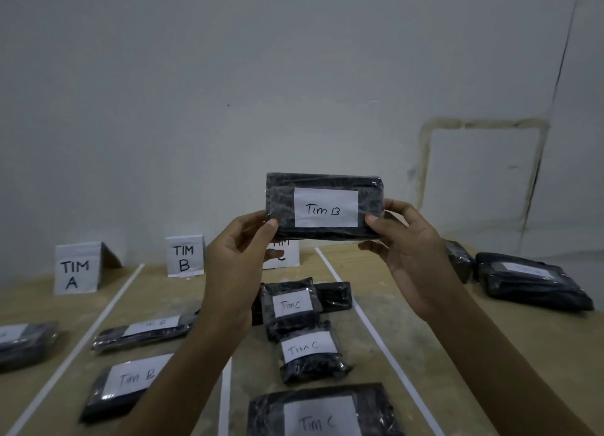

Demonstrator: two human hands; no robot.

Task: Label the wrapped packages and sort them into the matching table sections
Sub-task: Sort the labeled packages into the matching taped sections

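Note:
A black wrapped package (281,203) with a white label reading "Tim B" is held up in the air in front of the wall. My left hand (238,255) pinches its lower left corner and my right hand (402,239) grips its right end. Below on the wooden table (425,337), white strips mark off sections. Folded paper signs read TIM A (76,268) and TIM B (184,255); a third sign (286,255) is partly hidden behind the package. Two "Tim B" packages (140,332) lie in the B section. Three "Tim C" packages (291,308) lie in the C section.
One labelled package (26,342) lies in the A section at the far left. More wrapped black packages (529,282) lie in a group at the right end of the table, past the last white strip (376,337). A grey wall stands behind the table.

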